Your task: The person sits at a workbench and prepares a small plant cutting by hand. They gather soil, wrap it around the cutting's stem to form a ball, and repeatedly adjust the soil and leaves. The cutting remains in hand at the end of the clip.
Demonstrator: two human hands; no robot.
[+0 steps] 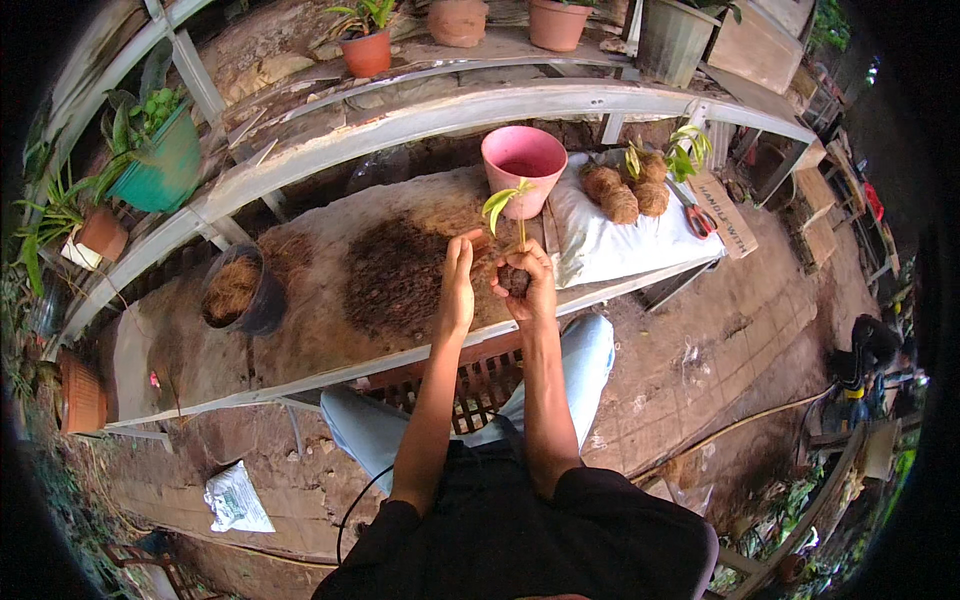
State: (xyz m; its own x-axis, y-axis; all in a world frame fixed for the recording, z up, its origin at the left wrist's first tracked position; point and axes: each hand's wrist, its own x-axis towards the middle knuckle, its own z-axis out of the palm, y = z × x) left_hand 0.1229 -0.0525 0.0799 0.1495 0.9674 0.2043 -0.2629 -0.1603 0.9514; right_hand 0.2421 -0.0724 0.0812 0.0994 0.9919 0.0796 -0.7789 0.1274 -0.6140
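Note:
A young seedling with yellow-green leaves [497, 204] stands upright in my right hand [538, 285]. Its dark, round root ball [514, 281] is wrapped by my curled fingers. My left hand [458, 285] is held up just left of it, flat with fingers stretched out, holding nothing. Straight beyond my hands, a pink pot [541, 194] sits on the bench. Loose dark soil [390, 285] is spread on the bench left of my left hand. To the right, several brown fibre-wrapped root balls [620, 203], some with leafy shoots, lie on a white sack [585, 245].
Red-handled scissors [699, 218] and a cardboard piece [728, 222] lie at the sack's right edge. A black pot [268, 306] of brown fibre stands at the bench's left. Behind runs a metal-framed shelf [400, 118] with potted plants. A white bag [238, 500] lies on the floor.

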